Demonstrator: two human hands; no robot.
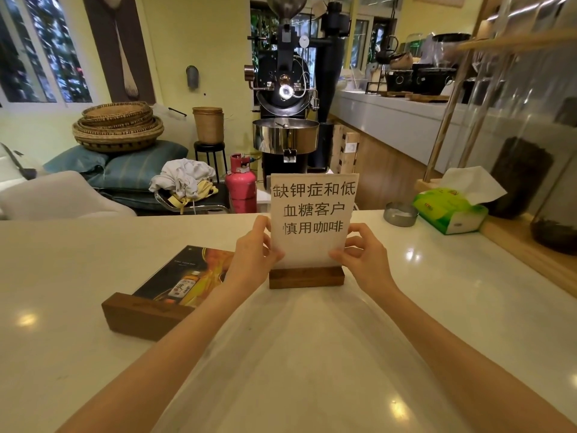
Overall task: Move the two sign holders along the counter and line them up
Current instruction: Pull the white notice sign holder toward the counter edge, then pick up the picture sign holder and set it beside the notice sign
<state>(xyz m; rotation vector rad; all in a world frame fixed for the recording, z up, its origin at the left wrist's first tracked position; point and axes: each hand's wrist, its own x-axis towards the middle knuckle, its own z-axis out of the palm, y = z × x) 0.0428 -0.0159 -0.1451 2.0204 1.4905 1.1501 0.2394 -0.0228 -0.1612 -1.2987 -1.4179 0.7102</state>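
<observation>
An upright sign holder (312, 220) with a white sheet of black Chinese text stands in a dark wooden base in the middle of the white counter (93, 251). My left hand (254, 245) pinches its left edge and my right hand (363, 251) pinches its right edge, both just above the base. A second sign holder (162, 295) lies to the left, tilted back flat, showing a dark bottle advert; its wooden base faces me. My left forearm crosses over its right corner.
A green tissue box (449, 210) and a small metal ashtray (400, 214) sit at the counter's far right. Glass jars (521, 182) on a wooden rack stand beyond them. A coffee roaster (285, 89) and a pink gas cylinder (241, 185) stand behind the counter.
</observation>
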